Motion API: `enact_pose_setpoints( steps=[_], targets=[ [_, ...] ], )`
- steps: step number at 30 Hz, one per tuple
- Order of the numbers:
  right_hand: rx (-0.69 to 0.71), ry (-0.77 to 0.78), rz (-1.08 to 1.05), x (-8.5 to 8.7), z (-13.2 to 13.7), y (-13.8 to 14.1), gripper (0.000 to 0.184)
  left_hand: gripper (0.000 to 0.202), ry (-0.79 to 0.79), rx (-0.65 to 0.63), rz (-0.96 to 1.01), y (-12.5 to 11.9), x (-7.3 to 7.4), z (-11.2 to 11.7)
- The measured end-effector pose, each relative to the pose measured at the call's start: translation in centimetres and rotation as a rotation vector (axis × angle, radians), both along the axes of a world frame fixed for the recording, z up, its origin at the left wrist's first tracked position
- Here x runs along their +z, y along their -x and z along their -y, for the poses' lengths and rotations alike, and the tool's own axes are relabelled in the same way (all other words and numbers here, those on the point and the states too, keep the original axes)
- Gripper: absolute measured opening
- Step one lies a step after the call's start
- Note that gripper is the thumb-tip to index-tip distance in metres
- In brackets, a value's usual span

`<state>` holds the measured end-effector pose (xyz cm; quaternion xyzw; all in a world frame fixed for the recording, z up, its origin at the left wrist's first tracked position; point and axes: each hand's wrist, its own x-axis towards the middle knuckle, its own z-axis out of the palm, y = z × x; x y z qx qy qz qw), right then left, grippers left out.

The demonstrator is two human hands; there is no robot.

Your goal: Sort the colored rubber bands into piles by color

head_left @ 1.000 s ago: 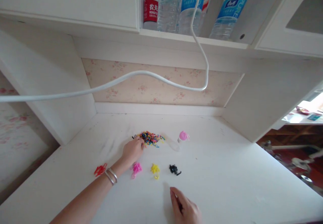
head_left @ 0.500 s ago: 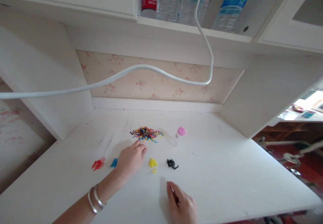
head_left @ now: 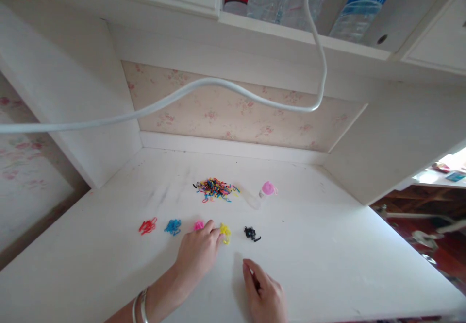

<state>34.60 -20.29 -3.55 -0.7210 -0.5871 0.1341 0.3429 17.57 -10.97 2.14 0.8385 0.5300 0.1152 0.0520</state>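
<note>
Small rubber bands lie on a white desktop (head_left: 309, 245). My left hand (head_left: 200, 247) has its fingers pinched together at the left edge of the yellow rubber bands (head_left: 224, 233); anything between the fingertips is hidden. It partly covers the pink rubber bands (head_left: 198, 225). My right hand (head_left: 267, 296) rests near the front, thumb and forefinger pressed together; whatever they hold cannot be made out. Black rubber bands (head_left: 250, 233) lie beyond it. Leftward are blue rubber bands (head_left: 172, 227) and red rubber bands (head_left: 147, 226). A mixed-colour heap (head_left: 215, 188) sits farther back.
A small clear container with a pink top (head_left: 268, 188) lies right of the mixed heap. A white cable (head_left: 218, 82) hangs across the view above the desk. Overhead, a shelf (head_left: 269, 25) holds several bottles, and side panels (head_left: 364, 138) flank the desk.
My left hand has moved from the mixed heap toward me and right, to the yellow bands, uncovering the blue and pink ones. My right hand stays nearly still. The view has shifted slightly.
</note>
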Motion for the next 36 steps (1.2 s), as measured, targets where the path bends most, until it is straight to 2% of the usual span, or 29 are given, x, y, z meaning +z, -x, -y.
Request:
enact_pose_setpoints(
  steps=[3, 5, 10, 14, 18, 22, 30, 36],
  targets=[
    [0.014, 0.030, 0.061, 0.0, 0.1, 0.0, 0.053, 0.032, 0.000, 0.028, 0.090, 2.0, -0.4, 1.5],
    [0.046, 0.054, 0.139, 0.4, 0.0, 0.1, 0.051, 0.029, -0.016, 0.081, 0.169, 3.8, -1.2, 2.9],
    [0.266, 0.134, 0.343, 2.5, -1.5, 1.1, 0.037, 0.028, -0.085, 0.189, 0.439, 8.9, -4.0, 6.2],
    [0.284, 0.205, 0.443, 4.0, -3.9, 2.1, 0.030, 0.027, -0.103, 0.213, 0.591, 11.3, -5.4, 7.1],
    [0.221, 0.213, 0.468, 4.3, -5.5, 2.6, 0.029, 0.023, -0.081, 0.194, 0.655, 11.7, -6.1, 6.8],
    [0.161, 0.187, 0.443, 4.4, -5.3, 3.4, 0.031, 0.024, -0.003, 0.185, 0.653, 11.4, -6.1, 6.5],
    [0.266, 0.238, 0.451, 4.5, -5.3, 6.1, 0.032, 0.028, -0.020, 0.192, 0.668, 11.1, -5.1, 6.8],
    [0.217, 0.284, 0.464, 4.6, -5.8, 6.5, 0.034, 0.027, -0.010, 0.192, 0.657, 11.2, -5.2, 6.9]
  ],
)
